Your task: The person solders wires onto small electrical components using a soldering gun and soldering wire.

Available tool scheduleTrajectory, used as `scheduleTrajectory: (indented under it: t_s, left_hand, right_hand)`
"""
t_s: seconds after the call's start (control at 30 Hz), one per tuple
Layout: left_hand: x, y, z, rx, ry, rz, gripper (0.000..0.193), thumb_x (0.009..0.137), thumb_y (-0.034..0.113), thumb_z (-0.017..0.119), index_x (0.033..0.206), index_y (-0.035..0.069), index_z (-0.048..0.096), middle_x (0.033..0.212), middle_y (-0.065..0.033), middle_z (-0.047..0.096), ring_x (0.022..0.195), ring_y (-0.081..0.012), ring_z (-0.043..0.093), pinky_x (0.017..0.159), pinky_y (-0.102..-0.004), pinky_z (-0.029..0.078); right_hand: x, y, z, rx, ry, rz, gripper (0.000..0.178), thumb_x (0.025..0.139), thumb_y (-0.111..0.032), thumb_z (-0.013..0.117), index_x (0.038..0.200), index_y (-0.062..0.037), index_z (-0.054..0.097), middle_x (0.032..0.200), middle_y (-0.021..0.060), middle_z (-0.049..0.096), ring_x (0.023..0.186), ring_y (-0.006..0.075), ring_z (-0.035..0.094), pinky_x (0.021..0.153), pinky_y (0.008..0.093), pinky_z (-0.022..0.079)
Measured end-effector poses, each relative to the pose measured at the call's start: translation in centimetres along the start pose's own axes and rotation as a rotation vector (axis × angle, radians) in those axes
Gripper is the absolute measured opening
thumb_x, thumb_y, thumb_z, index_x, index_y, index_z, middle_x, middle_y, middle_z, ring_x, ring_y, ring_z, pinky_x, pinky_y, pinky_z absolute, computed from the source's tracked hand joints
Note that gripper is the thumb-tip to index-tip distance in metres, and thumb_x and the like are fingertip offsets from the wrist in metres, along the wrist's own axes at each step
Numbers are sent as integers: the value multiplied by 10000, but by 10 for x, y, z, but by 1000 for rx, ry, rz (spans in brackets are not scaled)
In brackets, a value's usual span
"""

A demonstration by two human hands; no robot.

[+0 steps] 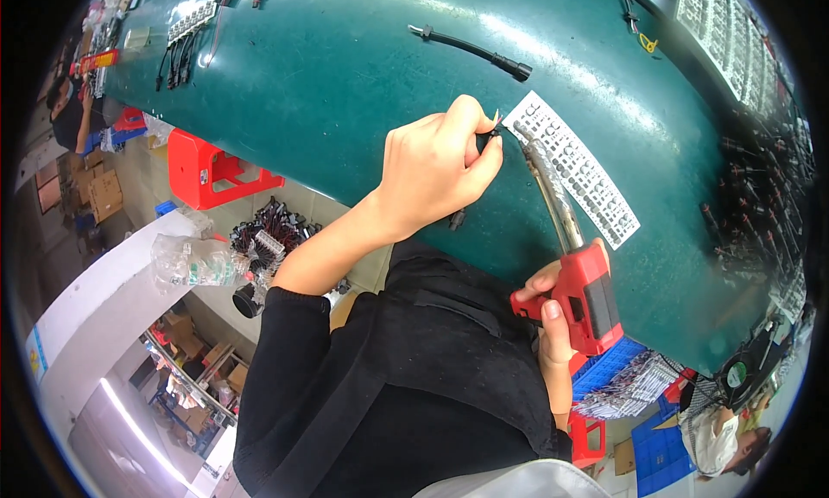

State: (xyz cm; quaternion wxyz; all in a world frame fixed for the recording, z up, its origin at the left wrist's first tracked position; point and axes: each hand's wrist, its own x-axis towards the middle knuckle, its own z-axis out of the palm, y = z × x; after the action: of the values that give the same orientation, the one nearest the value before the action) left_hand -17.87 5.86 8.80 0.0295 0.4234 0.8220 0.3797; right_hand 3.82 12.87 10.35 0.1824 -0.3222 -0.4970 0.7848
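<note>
My left hand (436, 170) is closed in a pinch on a black cable (487, 139) whose thin stripped wire ends point toward the top end of a white circuit board strip (577, 171). The cable's connector end shows below the hand. In my right hand (555, 325) is a red soldering gun (587, 304), its trigger-side handle wrapped by the fingers. The gun's long metal barrel runs up along the board's left side, its tip close to the board's upper end and the wire ends. Whether the tip touches them I cannot tell.
Another black cable (471, 49) lies farther back on the green table (345, 83). A board with cables (190, 27) is at the far left. Many dark leads (760, 187) and a white panel (725, 40) line the right. A red stool (211, 170) stands beyond the table's edge.
</note>
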Motion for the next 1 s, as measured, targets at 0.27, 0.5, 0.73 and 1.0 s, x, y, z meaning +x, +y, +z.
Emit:
scheduleTrajectory:
  t_s: [0.27,0.5,0.73,1.0]
  left_hand:
    - [0,0,1,-5,0,0,183,720,34,722,786,35,551,485,-1,479,406,-99,478,414,-234,377]
    - [-1,0,2,-6,0,0,180,717,27,720,786,35,553,485,-2,476,408,-104,483,416,-239,378]
    - [-5,-1,2,23,-9,-26,185,723,77,693,783,74,518,499,0,488,449,-172,551,417,-299,409]
    - [-11,-3,1,3,-42,-76,181,734,66,697,814,66,536,525,-7,501,473,-171,554,437,-299,418]
  right_hand:
    - [-3,-4,-1,14,8,37,750,826,-109,623,1421,17,184,807,105,597,664,170,596,623,297,524]
    - [-4,-9,6,-82,77,103,742,786,-162,603,1381,70,226,834,122,549,618,159,541,535,279,484]
    - [13,-17,-2,216,121,-199,856,755,-202,637,1397,81,147,845,120,561,754,232,580,752,395,531]
    - [35,1,-25,780,64,-268,684,785,-176,577,1370,17,280,860,53,506,793,171,496,1160,490,108]
